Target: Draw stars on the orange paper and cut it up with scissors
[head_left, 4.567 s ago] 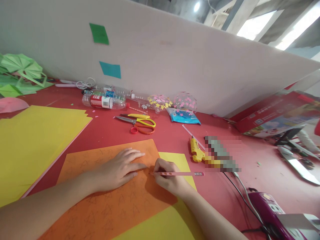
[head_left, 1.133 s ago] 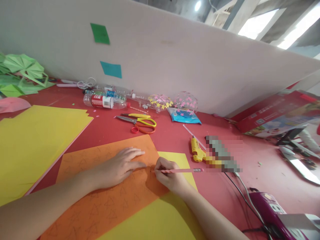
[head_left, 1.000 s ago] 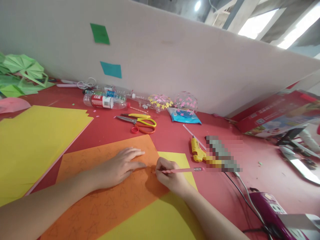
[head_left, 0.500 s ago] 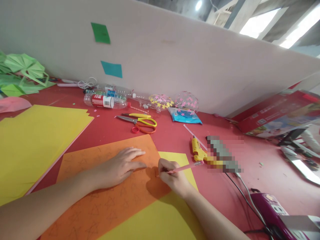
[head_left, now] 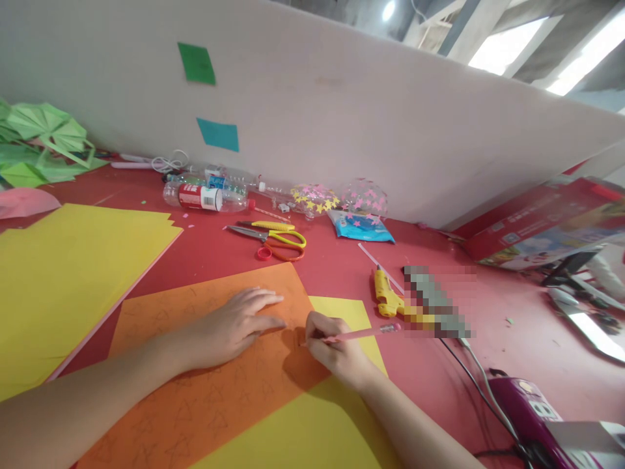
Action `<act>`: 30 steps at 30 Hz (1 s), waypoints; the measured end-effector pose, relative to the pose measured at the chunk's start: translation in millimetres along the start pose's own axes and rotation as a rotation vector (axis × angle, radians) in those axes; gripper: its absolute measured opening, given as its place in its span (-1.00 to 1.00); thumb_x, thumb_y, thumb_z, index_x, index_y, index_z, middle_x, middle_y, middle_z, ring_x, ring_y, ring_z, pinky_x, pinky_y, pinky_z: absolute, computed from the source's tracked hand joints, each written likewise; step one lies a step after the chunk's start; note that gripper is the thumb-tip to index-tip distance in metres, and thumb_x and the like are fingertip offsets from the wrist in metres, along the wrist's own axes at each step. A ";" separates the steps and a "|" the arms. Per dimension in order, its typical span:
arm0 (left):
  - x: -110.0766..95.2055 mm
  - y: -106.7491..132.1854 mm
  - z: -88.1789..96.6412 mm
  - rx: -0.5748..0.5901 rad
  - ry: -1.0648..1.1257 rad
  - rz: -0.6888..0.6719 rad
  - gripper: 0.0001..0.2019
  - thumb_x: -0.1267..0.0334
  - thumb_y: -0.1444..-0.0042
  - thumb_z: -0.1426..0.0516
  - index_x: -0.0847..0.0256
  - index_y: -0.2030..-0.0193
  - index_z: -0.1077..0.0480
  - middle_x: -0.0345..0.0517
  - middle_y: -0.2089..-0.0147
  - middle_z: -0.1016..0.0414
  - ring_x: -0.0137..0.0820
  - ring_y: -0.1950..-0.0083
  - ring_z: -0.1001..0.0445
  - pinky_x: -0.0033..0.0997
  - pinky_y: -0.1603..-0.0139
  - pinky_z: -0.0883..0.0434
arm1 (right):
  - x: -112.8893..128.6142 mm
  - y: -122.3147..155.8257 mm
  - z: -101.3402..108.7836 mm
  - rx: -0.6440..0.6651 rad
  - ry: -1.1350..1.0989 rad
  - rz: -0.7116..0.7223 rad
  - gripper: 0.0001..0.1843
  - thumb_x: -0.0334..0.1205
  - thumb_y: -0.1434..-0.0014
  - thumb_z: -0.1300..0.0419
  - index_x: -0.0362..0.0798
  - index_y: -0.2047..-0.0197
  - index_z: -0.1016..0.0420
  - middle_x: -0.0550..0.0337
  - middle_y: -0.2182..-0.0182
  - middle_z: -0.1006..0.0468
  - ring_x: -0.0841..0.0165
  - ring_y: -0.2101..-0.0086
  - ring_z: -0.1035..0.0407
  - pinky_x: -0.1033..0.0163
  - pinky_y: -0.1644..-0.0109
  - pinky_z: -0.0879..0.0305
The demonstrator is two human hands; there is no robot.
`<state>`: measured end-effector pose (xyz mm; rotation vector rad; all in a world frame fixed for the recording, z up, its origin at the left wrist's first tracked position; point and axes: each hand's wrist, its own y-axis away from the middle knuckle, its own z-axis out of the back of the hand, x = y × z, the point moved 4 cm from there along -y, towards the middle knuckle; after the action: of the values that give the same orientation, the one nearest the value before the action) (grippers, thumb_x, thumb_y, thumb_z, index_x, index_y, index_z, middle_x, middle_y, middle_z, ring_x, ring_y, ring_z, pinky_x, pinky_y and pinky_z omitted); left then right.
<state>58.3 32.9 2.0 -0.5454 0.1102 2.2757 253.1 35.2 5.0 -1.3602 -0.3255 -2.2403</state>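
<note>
An orange sheet of paper (head_left: 254, 384) lies slanted over a yellow sheet (head_left: 312, 430), with several stars drawn on it in dark lines. My left hand (head_left: 234, 329) rests flat on the orange sheet, fingers stretched out. In my right hand (head_left: 336, 348) is a pink pencil (head_left: 364, 333), pinched between thumb and fingers. Its tip meets the orange paper near the right edge, and its eraser end points right. A short dark mark shows by the tip; fingers and shadow hide part of that spot.
Scissors (head_left: 286, 246) and a yellow cutter (head_left: 273, 226) lie beyond the paper. Plastic bottles (head_left: 205, 197) line the wall. To the right are a yellow glue gun (head_left: 388, 296), cables and a purple device (head_left: 525, 410). Yellow sheets (head_left: 73, 280) are stacked at left.
My right hand has shifted slightly left, and the pencil's eraser end has swung a little right and down. My left hand stays put.
</note>
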 end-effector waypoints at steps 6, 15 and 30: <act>0.8 0.7 -0.9 0.005 0.003 0.007 -0.58 0.42 -0.29 0.09 -0.02 -0.15 -0.38 -0.04 -0.36 -0.13 -0.14 -0.36 -0.07 0.03 -0.27 -0.15 | 3.9 0.9 -4.0 0.033 0.005 0.015 -0.88 -0.42 0.06 0.02 -0.02 0.52 -0.12 0.36 0.62 -0.18 0.48 0.58 -0.02 0.36 0.52 0.09; -1.9 0.1 1.6 -0.002 0.003 0.002 -0.58 0.43 -0.27 0.09 0.01 -0.13 -0.40 -0.02 -0.35 -0.17 -0.12 -0.34 -0.11 0.02 -0.25 -0.17 | 2.9 1.2 -5.9 0.060 0.006 0.040 -0.85 -0.47 0.03 -0.01 -0.03 0.49 -0.17 0.36 0.60 -0.23 0.50 0.57 -0.05 0.38 0.51 0.07; -2.1 -0.4 2.3 -0.013 -0.011 -0.019 -0.56 0.46 -0.25 0.08 0.02 -0.16 -0.38 0.00 -0.35 -0.17 -0.11 -0.35 -0.11 0.03 -0.26 -0.17 | 1.0 -1.2 0.8 -0.109 0.072 -0.008 -0.90 -0.38 0.09 0.04 0.00 0.53 -0.07 0.37 0.64 -0.13 0.47 0.59 -0.01 0.35 0.53 0.11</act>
<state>59.0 32.2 5.0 -0.5382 0.0842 2.2617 252.7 36.3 6.3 -1.3311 -0.1865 -2.3375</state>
